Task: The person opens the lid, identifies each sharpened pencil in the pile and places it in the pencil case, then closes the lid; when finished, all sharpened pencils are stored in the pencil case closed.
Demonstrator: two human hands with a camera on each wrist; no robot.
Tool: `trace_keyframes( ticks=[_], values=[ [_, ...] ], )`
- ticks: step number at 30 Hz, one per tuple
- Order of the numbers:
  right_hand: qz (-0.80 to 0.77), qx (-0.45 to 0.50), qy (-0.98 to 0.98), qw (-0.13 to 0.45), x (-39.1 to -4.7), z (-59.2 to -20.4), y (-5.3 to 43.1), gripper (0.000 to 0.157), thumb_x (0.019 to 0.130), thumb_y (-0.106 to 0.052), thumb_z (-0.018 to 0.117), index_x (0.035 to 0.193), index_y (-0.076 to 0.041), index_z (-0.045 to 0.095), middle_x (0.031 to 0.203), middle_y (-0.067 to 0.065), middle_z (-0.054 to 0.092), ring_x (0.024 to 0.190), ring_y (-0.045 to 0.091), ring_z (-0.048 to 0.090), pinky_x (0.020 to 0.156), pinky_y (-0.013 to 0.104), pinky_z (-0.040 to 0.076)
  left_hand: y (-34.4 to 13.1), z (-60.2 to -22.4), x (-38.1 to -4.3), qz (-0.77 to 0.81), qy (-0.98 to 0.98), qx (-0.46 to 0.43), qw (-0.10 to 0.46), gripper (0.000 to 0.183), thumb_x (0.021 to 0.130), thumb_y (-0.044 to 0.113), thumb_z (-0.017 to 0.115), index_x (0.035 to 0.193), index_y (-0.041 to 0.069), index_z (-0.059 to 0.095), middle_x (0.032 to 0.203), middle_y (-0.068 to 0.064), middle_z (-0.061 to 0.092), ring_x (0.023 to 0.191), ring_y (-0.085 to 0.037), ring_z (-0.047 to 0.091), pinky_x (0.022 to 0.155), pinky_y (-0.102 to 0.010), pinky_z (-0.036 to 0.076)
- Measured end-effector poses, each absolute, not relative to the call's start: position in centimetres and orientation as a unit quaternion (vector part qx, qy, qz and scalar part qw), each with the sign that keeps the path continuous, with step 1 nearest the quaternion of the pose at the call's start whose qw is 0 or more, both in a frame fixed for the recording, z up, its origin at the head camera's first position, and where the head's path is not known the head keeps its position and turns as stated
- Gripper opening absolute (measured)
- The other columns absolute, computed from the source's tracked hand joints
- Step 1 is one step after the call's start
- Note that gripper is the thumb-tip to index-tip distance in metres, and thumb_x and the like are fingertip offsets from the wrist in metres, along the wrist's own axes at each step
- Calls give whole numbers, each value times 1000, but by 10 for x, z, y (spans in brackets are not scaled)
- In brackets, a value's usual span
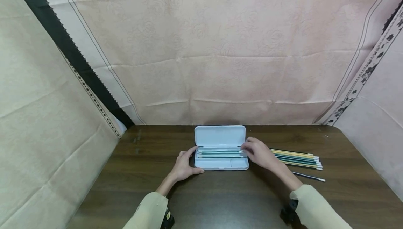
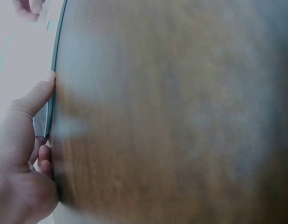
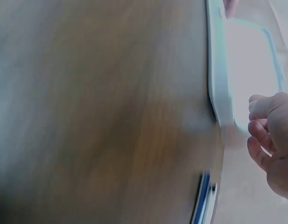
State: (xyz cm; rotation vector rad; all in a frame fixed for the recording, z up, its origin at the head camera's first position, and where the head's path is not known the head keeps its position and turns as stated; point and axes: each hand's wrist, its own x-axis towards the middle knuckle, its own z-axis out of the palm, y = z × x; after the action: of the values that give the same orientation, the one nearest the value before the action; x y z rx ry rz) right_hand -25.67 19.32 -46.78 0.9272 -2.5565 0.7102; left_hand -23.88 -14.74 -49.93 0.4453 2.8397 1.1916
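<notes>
A light blue pencil case (image 1: 221, 164) lies on the table with its lid (image 1: 219, 136) raised at the back. Several teal and pale pencils (image 1: 217, 155) lie lengthwise in its tray. My left hand (image 1: 183, 166) grips the case's left end, thumb at the front corner and fingers toward the back; the left wrist view shows the thumb (image 2: 38, 95) against the front edge. My right hand (image 1: 259, 153) is over the case's right end, fingertips pinching the end of a pencil in the tray. In the right wrist view glare hides what lies between the fingertips.
Right of the case lies a bundle of yellow, teal and dark pencils (image 1: 297, 158) with white ends. One dark pencil (image 1: 308, 177) lies apart, nearer me. The brown wooden table (image 1: 220, 197) meets a hanging pale cloth (image 1: 236, 82) at its back edge.
</notes>
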Motion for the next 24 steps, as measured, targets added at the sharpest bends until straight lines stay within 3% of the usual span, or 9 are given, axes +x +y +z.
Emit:
trace_keyframes(
  ticks=[15,24],
  values=[
    [254,333,-875,241,-232,-473,289,27,73,17,76,89,-4,72,82,-1,62,68,3,52,55,27,46,-149,-500,-240,382,913,143,11,92,73,35,91,150,17,44,138,-12,51,122,-30,40,97,-50,39],
    [252,307,-891,219,-213,-476,326,32,70,18,78,88,-7,72,83,-4,64,71,1,53,57,27,47,-148,-502,-240,387,910,147,9,92,73,34,92,150,16,44,137,-13,51,121,-30,41,96,-51,39]
  ],
)
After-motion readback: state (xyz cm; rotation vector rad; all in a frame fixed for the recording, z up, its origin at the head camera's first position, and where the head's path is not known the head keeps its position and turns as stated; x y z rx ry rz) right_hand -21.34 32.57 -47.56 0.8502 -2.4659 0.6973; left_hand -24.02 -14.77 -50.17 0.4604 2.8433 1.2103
